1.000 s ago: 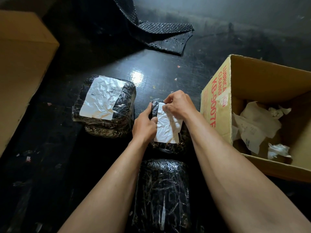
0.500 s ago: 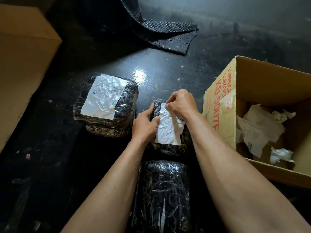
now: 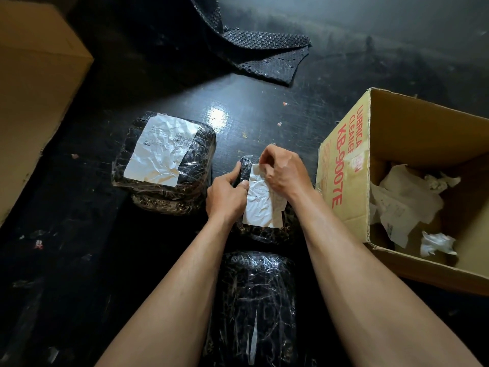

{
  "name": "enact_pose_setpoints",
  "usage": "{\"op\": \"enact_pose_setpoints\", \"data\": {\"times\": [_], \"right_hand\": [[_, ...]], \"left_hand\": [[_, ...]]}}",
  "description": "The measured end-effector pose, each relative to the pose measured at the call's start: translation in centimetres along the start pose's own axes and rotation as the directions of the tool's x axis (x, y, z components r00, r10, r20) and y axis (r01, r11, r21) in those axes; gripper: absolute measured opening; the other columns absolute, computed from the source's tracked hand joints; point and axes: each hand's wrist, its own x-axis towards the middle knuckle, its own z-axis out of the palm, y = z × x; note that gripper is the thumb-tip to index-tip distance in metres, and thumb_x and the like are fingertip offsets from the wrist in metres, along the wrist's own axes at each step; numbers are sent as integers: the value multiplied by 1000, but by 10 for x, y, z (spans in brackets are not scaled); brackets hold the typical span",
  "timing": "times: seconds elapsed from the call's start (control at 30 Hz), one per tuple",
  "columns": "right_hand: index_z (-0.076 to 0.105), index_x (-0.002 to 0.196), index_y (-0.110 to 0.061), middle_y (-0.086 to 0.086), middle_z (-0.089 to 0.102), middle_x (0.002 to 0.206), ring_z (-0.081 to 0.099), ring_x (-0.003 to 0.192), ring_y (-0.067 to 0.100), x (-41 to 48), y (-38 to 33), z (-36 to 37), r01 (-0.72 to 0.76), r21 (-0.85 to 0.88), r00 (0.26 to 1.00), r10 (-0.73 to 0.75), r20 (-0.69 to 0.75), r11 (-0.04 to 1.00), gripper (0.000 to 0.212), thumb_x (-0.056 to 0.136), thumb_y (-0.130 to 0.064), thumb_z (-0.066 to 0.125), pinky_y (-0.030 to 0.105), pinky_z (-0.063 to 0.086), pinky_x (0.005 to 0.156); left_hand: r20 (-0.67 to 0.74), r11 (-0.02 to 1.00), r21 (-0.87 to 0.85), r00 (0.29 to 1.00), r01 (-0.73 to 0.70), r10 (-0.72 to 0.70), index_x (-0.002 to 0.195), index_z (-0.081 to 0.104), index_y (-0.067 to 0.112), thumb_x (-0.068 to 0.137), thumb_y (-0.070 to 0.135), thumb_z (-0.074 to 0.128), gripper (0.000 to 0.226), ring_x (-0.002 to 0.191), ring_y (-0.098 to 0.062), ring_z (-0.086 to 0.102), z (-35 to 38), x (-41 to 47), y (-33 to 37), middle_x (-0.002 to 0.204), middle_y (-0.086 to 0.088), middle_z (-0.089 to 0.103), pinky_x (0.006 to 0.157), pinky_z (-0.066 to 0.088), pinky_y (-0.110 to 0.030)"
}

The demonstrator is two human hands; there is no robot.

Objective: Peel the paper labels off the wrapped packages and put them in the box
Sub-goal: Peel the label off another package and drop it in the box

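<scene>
A small black package (image 3: 260, 231) wrapped in clear film lies on the dark floor between my hands. My left hand (image 3: 227, 197) grips its left side, thumb on the edge of its white paper label (image 3: 260, 205). My right hand (image 3: 281, 170) pinches the label's top edge with curled fingers. A larger wrapped package (image 3: 164, 165) to the left carries a crumpled white label (image 3: 161, 149). A third wrapped package (image 3: 254, 305) without a label lies near me between my forearms. The open cardboard box (image 3: 344, 168) on the right holds several crumpled labels (image 3: 404, 202).
A big closed cardboard box (image 3: 34, 88) stands at the left. A black bubble-wrap sheet (image 3: 259, 54) lies on the floor at the back. Small paper scraps dot the dark glossy floor (image 3: 79, 247).
My right hand has shifted slightly up to the label's top edge, and the top of the label has lifted a little. My left hand keeps its hold on the package.
</scene>
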Motion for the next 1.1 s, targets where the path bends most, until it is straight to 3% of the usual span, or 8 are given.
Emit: {"op": "enact_pose_setpoints", "data": {"times": [0.13,0.3,0.5,0.67,0.73,0.87,0.97,1.1], "right_hand": [[66,93,-21,-1,72,90,65,82,21,2,3,-1,-2,-12,1000,2,11,1000,1,92,-21,66,40,57,74],[65,130,-28,0,76,105,69,98,19,1,2,-8,-32,32,999,31,5,999,45,87,-13,71,35,55,90],[80,100,-24,-5,77,105,69,95,10,1,2,-17,-114,100,991,107,78,988,36,85,-1,57,19,51,81],[80,90,-23,0,77,104,67,105,18,12,1,-28,-216,175,968,186,170,961,51,74,4,40,38,55,97],[80,84,-20,2,77,94,70,97,19,17,2,-31,-260,271,958,213,193,927,53,73,6,36,40,58,91],[79,99,-8,4,75,91,66,80,9,26,0,-38,-266,221,932,192,309,938,45,85,8,41,17,51,64],[80,98,-21,-4,75,93,66,85,8,27,-2,-34,-156,54,928,127,350,986,14,88,-19,69,23,52,76],[79,94,-27,-5,70,88,62,80,11,23,-1,-26,-86,24,962,77,263,996,9,85,-27,77,18,40,58]], "left_hand": [[1,1000,-23,1000,19,-19,135,59,47,91,34,65,45,126,-17,60,-1,1,1,132,8,66,95,41,-22],[12,996,-76,999,35,-35,132,62,45,88,31,68,47,122,-13,62,-1,3,1,130,11,67,94,43,-21],[-14,998,-44,998,52,-53,132,61,49,88,34,65,46,124,-16,61,0,0,4,132,9,67,98,43,-24],[-1,998,-35,999,50,-50,133,60,48,90,33,65,46,121,-16,62,0,0,5,130,9,68,96,45,-24],[-4,998,-36,999,48,-48,133,61,48,90,33,65,46,119,-15,63,-1,0,5,129,10,69,93,45,-23],[-6,999,-29,999,44,-45,132,61,48,89,34,65,46,117,-15,64,-1,0,6,125,10,70,96,47,-26],[-6,999,-25,999,43,-43,132,61,48,89,34,66,46,117,-16,64,-1,-1,6,126,9,70,97,48,-28],[-4,999,-19,999,45,-46,133,61,47,89,34,66,46,123,-18,61,0,0,5,131,7,68,101,46,-28]]}}
